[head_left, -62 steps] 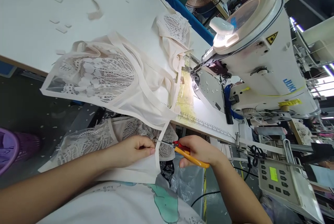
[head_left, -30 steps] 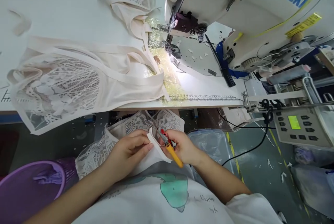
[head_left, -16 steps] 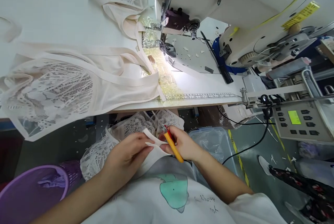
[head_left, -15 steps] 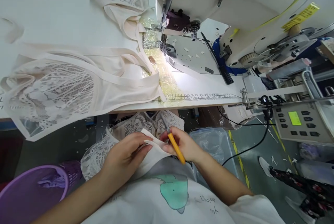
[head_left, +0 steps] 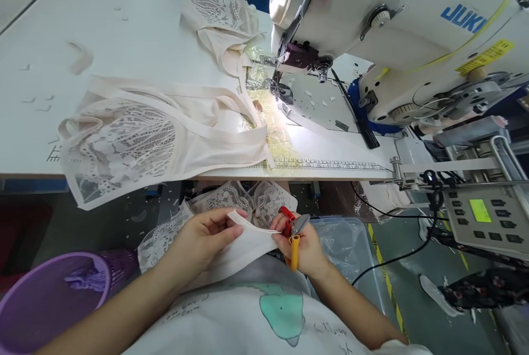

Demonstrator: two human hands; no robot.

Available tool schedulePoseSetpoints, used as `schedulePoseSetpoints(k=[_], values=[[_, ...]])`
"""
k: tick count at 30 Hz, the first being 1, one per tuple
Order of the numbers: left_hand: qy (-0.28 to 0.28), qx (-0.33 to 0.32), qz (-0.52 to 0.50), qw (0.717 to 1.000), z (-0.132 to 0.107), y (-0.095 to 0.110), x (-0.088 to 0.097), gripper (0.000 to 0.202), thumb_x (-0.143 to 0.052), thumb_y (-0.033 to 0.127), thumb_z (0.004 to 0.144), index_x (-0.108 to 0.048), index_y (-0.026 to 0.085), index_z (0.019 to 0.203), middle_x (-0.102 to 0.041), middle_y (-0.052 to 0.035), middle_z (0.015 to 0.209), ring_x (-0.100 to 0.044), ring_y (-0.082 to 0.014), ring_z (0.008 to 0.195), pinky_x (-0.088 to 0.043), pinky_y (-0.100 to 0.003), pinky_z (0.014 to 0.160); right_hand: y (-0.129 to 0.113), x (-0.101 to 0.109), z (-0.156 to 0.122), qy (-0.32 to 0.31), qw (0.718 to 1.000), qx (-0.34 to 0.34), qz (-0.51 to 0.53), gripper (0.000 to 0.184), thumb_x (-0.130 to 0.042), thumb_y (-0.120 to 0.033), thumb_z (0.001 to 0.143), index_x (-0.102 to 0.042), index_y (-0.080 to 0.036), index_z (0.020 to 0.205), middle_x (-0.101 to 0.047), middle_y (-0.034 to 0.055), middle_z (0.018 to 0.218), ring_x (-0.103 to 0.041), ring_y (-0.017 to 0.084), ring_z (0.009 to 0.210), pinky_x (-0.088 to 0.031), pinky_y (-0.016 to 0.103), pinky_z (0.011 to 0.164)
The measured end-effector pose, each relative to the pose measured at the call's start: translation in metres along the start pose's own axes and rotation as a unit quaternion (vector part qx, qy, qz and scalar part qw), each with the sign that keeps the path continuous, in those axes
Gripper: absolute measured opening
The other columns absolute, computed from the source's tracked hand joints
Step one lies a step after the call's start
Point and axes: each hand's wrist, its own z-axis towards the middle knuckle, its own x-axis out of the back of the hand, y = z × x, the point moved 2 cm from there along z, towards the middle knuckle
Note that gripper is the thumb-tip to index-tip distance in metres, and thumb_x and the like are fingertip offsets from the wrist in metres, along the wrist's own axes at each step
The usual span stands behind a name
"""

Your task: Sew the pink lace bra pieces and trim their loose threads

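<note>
Over my lap lies a cream lace bra (head_left: 270, 200), its plain white wing (head_left: 248, 245) stretched between my two hands. My left hand (head_left: 202, 239) is closed, pinching one end of that wing's edge between thumb and fingers. The other end is pinched by the thumb and fingertips of my right hand (head_left: 308, 250). Tucked in the same right hand is a pair of scissors (head_left: 295, 242) with one red and one yellow handle, its short metal blades pointing up and right, away from the fabric.
Another cream lace bra (head_left: 215, 143) lies on the white table (head_left: 136, 30), left of a JUKI sewing machine (head_left: 413, 24). A black-handled tool (head_left: 366, 132) rests beside the needle area. Below are a purple basket (head_left: 53, 261) and a clear plastic bin (head_left: 345, 234). A person's leg (head_left: 475, 289) shows at right.
The scissors have turned in my right hand: the blades pointed up-left before, and the red handle now shows. The wing's edge is now drawn out between both hands. My view has shifted left.
</note>
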Motion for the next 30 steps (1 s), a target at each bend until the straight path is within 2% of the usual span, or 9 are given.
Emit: schedulePoseSetpoints(k=[2, 4, 7, 10, 15, 19, 23, 27, 30], values=[[-0.005, -0.001, 0.001, 1.000, 0.000, -0.001, 0.001, 0.028, -0.069, 0.040, 0.063, -0.059, 0.015, 0.069, -0.057, 0.0012, 0.067, -0.049, -0.0120, 0.064, -0.040, -0.023, 0.060, 0.000, -0.001, 0.000, 0.001, 1.000, 0.006, 0.010, 0.019, -0.068, -0.028, 0.071, -0.050, -0.022, 0.073, -0.059, 0.0019, 0.076, -0.056, 0.017, 0.070, -0.046, 0.031, 0.067], [0.019, -0.034, 0.024, 0.999, -0.001, 0.001, 0.001, 0.025, -0.067, 0.039, 0.064, -0.057, 0.016, 0.062, -0.054, 0.0025, 0.063, -0.047, -0.0115, 0.061, -0.040, -0.023, 0.058, 0.000, -0.002, 0.000, 0.002, 1.000, 0.008, 0.019, 0.018, -0.067, -0.027, 0.073, -0.050, -0.022, 0.074, -0.059, 0.0019, 0.077, -0.057, 0.017, 0.072, -0.046, 0.031, 0.068], [0.067, -0.111, 0.104, 0.986, -0.004, 0.006, 0.000, 0.022, -0.062, 0.036, 0.067, -0.054, 0.017, 0.058, -0.049, 0.0035, 0.058, -0.046, -0.0117, 0.057, -0.039, -0.023, 0.055, 0.000, -0.003, -0.002, -0.001, 1.000, 0.008, 0.029, 0.016, -0.066, -0.028, 0.075, -0.052, -0.022, 0.078, -0.058, 0.0020, 0.080, -0.057, 0.017, 0.075, -0.047, 0.030, 0.070], [0.110, -0.183, 0.199, 0.957, -0.008, 0.010, -0.001, 0.021, -0.055, 0.034, 0.071, -0.053, 0.018, 0.057, -0.049, 0.0026, 0.058, -0.047, -0.0127, 0.056, -0.037, -0.024, 0.051, 0.000, -0.006, -0.003, -0.004, 0.999, -0.009, 0.051, 0.021, -0.069, -0.032, 0.074, -0.054, -0.023, 0.085, -0.060, 0.0026, 0.085, -0.058, 0.017, 0.078, -0.048, 0.030, 0.070], [0.138, -0.237, 0.262, 0.925, -0.009, 0.008, -0.002, 0.021, -0.052, 0.032, 0.073, -0.050, 0.020, 0.056, -0.047, 0.0032, 0.055, -0.046, -0.0122, 0.052, -0.036, -0.024, 0.048, 0.006, -0.006, -0.004, 0.042, 0.994, -0.049, 0.083, 0.021, -0.076, -0.031, 0.068, -0.059, -0.022, 0.078, -0.060, 0.0009, 0.079, -0.058, 0.016, 0.076, -0.048, 0.028, 0.071], [0.150, -0.236, 0.276, 0.920, -0.010, 0.006, 0.000, 0.023, -0.053, 0.034, 0.073, -0.049, 0.020, 0.055, -0.047, 0.0032, 0.055, -0.046, -0.0126, 0.052, -0.036, -0.024, 0.048, 0.008, -0.008, -0.004, 0.063, 0.994, -0.051, 0.075, 0.019, -0.074, -0.030, 0.070, -0.058, -0.022, 0.076, -0.058, 0.0006, 0.077, -0.058, 0.015, 0.074, -0.048, 0.029, 0.071], [0.144, -0.208, 0.241, 0.937, -0.009, 0.005, 0.001, 0.023, -0.056, 0.036, 0.071, -0.052, 0.019, 0.056, -0.049, 0.0024, 0.057, -0.047, -0.0131, 0.054, -0.037, -0.024, 0.049, 0.003, -0.012, -0.001, 0.074, 0.994, -0.032, 0.077, 0.023, -0.072, -0.033, 0.071, -0.052, -0.022, 0.074, -0.055, 0.0005, 0.077, -0.060, 0.019, 0.083, -0.047, 0.036, 0.082], [0.093, -0.142, 0.125, 0.977, -0.004, 0.001, 0.004, 0.024, -0.058, 0.038, 0.071, -0.051, 0.019, 0.059, -0.049, 0.0038, 0.057, -0.047, -0.0117, 0.053, -0.040, -0.023, 0.049, -0.002, -0.017, 0.000, 0.088, 0.995, 0.006, 0.041, 0.020, -0.067, -0.031, 0.074, -0.049, -0.022, 0.076, -0.055, 0.0007, 0.077, -0.057, 0.016, 0.073, -0.048, 0.032, 0.072], [0.097, -0.125, 0.126, 0.979, -0.001, 0.000, 0.012, 0.024, -0.058, 0.041, 0.074, -0.052, 0.019, 0.067, -0.053, 0.0029, 0.061, -0.052, -0.0129, 0.054, -0.045, -0.024, 0.049, -0.005, -0.019, 0.001, 0.086, 0.996, 0.032, 0.009, 0.015, -0.063, -0.026, 0.075, -0.048, -0.022, 0.078, -0.055, 0.0007, 0.077, -0.054, 0.014, 0.069, -0.046, 0.028, 0.064]])
